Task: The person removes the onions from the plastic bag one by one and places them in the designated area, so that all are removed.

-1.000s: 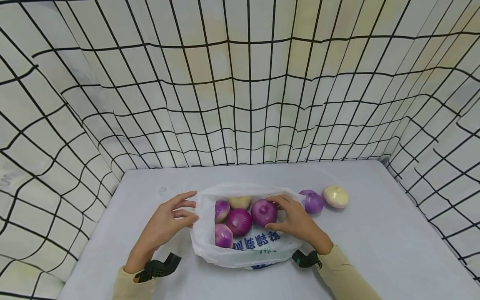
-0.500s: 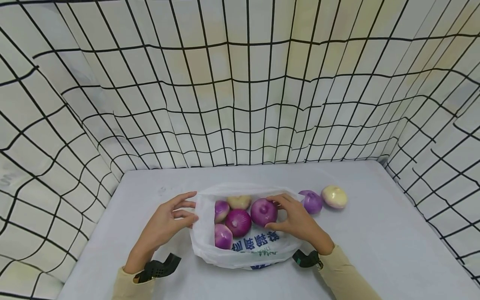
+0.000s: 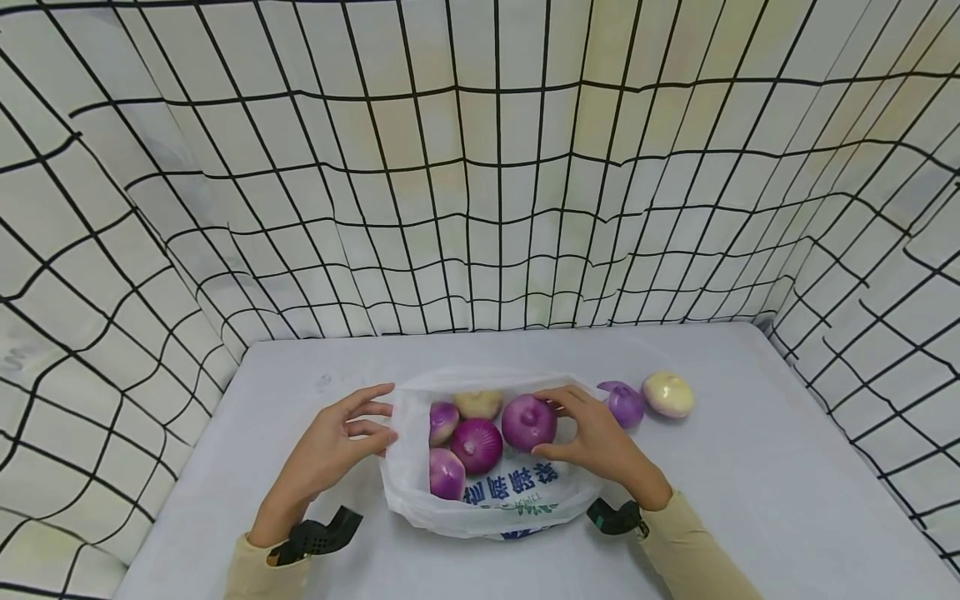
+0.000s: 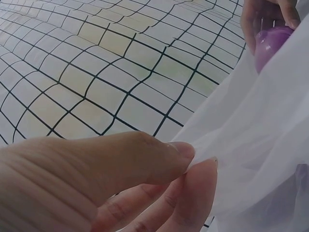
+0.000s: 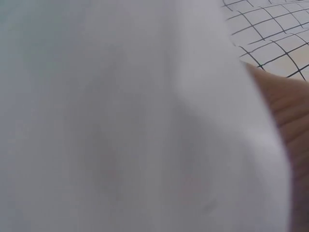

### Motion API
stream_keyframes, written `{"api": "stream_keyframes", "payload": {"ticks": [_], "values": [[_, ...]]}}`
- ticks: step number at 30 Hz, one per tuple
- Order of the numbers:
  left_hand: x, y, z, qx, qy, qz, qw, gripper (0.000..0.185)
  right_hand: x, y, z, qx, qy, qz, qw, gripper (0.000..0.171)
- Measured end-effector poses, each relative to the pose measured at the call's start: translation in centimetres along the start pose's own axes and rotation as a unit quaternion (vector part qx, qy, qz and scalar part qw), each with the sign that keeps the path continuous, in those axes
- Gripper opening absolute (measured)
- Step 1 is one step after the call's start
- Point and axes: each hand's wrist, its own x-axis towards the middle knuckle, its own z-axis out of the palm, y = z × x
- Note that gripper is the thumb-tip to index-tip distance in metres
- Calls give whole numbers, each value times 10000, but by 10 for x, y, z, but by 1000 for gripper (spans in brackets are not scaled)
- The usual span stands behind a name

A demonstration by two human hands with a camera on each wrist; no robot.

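From the left, I see my left hand (image 3: 330,450) pinching the left edge of a white plastic bag (image 3: 495,500) between thumb and fingers. The bag lies open at the middle of the grey table (image 3: 750,467), with several purple onions inside. My right hand (image 3: 600,442) curls its fingers and thumb round one purple onion (image 3: 528,422) at the bag's mouth. Just beside the bag to the right lie a loose purple onion (image 3: 624,404) and a pale onion (image 3: 667,394), touching each other.
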Motion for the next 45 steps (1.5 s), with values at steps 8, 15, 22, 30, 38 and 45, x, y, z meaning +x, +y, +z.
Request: {"api": "stream_keyframes", "payload": {"ticks": [8, 15, 22, 30, 38, 45], "values": [[-1, 1, 0, 26, -13, 35, 10000, 68, 0, -2, -2, 47, 55, -65, 10000, 74], [0, 1, 0, 61, -43, 12, 10000, 69, 0, -4, -4, 24, 86, -55, 9999, 74], [0, -1, 0, 114, -46, 23, 9999, 69, -1, -9, -6, 111, 93, -80, 9999, 74], [0, -1, 0, 10, -63, 55, 10000, 68, -1, -10, -8, 64, 63, -137, 9999, 74], [2, -1, 1, -23, -75, 83, 9999, 69, -4, -12, -16, 144, 164, -321, 9992, 75], [0, 0, -1, 22, -78, 24, 10000, 69, -9, -15, -27, 43, 200, -326, 9993, 77]]}}
